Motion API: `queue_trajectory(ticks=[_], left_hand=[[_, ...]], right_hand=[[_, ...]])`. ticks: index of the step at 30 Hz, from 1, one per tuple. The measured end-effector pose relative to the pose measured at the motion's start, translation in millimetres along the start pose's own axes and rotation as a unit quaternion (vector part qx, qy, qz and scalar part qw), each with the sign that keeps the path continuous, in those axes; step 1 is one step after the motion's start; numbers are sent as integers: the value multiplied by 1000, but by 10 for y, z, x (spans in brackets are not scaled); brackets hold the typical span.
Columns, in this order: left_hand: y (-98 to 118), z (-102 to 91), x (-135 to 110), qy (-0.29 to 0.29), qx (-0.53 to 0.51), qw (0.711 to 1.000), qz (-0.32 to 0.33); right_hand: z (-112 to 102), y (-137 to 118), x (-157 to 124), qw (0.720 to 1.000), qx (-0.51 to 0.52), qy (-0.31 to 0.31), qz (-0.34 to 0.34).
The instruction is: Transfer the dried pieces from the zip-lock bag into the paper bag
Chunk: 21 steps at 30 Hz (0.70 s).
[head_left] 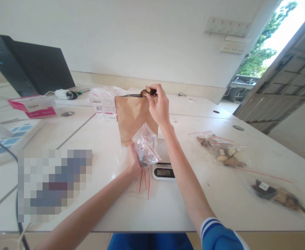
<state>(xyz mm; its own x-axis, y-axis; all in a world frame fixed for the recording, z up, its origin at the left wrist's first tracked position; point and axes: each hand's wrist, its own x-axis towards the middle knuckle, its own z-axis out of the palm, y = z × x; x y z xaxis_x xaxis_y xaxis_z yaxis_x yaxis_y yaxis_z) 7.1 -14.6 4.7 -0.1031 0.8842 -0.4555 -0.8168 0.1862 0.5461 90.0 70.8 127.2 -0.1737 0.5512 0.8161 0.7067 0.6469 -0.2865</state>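
Observation:
My left hand (133, 159) is closed around a clear zip bag (146, 146) with a red seal line and a small white label. Behind it stands an upright brown paper bag (131, 114), open at the top. At that bag's mouth, the fingers of my right hand (160, 106) pinch a curled, dark brown dried piece (145, 92); its kind I cannot make out. More flat zip bags (144, 184) with red lines lie beneath my left wrist. Partly hidden by my right forearm is a white digital scale (165, 172), its display facing me.
On the right lie zip bags of brown and pale pieces (228, 156) and a labelled zip bag with dark pieces (277, 196). Pink-and-white boxes (32, 104), a black computer case (38, 66) and a white tray (30, 139) stand left. A cable (17, 194) hangs over the front edge.

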Motion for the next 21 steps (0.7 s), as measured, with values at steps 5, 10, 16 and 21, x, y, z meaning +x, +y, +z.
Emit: queue_trajectory(ticks=[5,10,16,21], left_hand=[[2,11,-13,11,17,999,26],[12,11,-44,8,24,999,21],[23,25,-54,15,25,1000,10],[25,20,-50,5,11,1000,3]], right_hand=[[12,-22,152,1000,2,-21,-18],[42,-43,311,992,1,-124,-35],[10,-145,191,987,33,-155,-38],[17,-165,98,986,35,-153,-56]])
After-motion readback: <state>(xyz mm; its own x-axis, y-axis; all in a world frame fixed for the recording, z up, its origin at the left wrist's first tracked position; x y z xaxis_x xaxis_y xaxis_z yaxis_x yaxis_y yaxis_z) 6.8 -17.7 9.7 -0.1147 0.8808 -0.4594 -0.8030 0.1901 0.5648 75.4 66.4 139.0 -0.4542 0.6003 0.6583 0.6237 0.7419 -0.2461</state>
